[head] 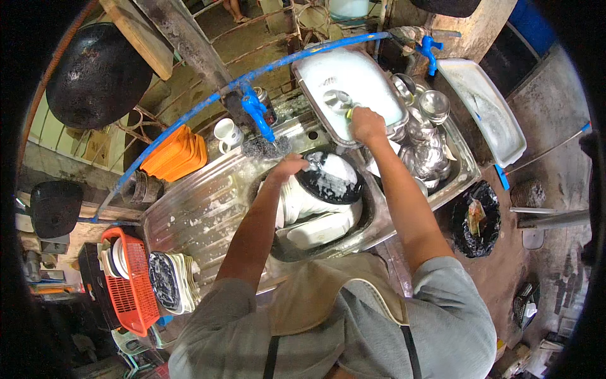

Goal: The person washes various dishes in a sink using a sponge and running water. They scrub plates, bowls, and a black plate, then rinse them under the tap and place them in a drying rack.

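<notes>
My left hand (291, 166) grips the edge of a black plate (326, 188) partly covered in white suds. That plate rests tilted over stacked white dishes (326, 232) in the left sink bowl (284, 253). Up and to the right, my right hand (368, 125) is closed on a yellow scrubbing sponge (350, 113), mostly hidden by the fingers. It is over a rectangular basin (316, 108) of milky, soapy water. A metal bowl (337, 100) floats or sits in that water beside the sponge.
Metal bowls (428, 161) are heaped in the right sink bowl. Left stand a white mug (229, 134), orange baskets (177, 154), stacked plates (165, 282) and a red-orange basket (135, 284). Blue taps (255, 111) hang from a pipe. A grey tray (485, 113) stands right.
</notes>
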{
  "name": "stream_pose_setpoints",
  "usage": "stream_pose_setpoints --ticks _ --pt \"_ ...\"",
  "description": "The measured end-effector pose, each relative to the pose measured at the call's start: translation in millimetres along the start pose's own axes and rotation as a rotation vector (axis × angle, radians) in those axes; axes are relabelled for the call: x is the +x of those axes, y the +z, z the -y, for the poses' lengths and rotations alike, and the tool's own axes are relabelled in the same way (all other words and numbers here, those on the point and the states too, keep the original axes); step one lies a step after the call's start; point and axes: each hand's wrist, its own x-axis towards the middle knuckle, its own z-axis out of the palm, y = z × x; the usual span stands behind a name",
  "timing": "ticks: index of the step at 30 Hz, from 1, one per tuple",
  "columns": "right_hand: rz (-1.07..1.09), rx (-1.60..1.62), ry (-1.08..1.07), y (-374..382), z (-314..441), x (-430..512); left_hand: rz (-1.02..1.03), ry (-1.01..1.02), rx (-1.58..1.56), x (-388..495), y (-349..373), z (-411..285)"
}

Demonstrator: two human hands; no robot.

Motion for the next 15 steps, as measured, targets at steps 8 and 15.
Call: stream_pose_setpoints --ticks 8,15 --pt "-0.088 0.114 0.027 2 -14 -9 0.146 0.01 -0.323 -93 32 -92" --pt "-0.635 0.986 -0.158 16 -5 -44 -0.227 0.202 -0.21 -157 -24 -146"
